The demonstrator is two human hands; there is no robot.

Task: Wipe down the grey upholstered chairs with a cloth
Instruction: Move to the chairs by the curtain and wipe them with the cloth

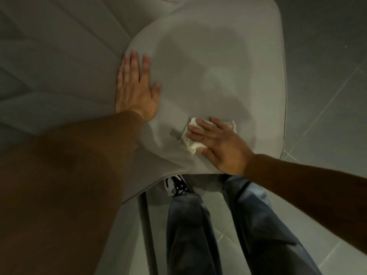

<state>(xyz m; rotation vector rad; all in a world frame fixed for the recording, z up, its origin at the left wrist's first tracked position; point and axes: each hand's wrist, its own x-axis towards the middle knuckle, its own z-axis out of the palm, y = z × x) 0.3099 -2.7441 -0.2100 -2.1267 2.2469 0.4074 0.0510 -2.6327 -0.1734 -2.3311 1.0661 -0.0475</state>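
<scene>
Far left, the quilted backrest (59,56) of the grey chair (218,46) slopes away, its stitched panels catching little light. Next to it the person's left hand (137,86) lies flat and spread where the backrest meets the seat, palm down, holding nothing; it looks to be bracing the chair, or the person's own weight, while the other arm works. The brown sleeve (69,185) of that arm fills much of the lower left.

Further right, on the front part of the seat, there is a small dark mark (175,133) in the fabric, perhaps damp, perhaps a stain; I cannot tell which. Touching its right side is the pale cloth (191,139), bunched up and pinned against the seat under the right hand (216,141). That hand is pressing rather than gripping: fingers stretched out flat over the cloth, not curled round it.

So the wiping of the seat is in hand, near its front edge. The next stroke, I would judge, wants steady downward pressure and a push leftward over the mark, with the cloth kept flat under the fingers.

Below, jeans (188,225) and one trainer (176,185) show over the tiled floor (327,76).
</scene>
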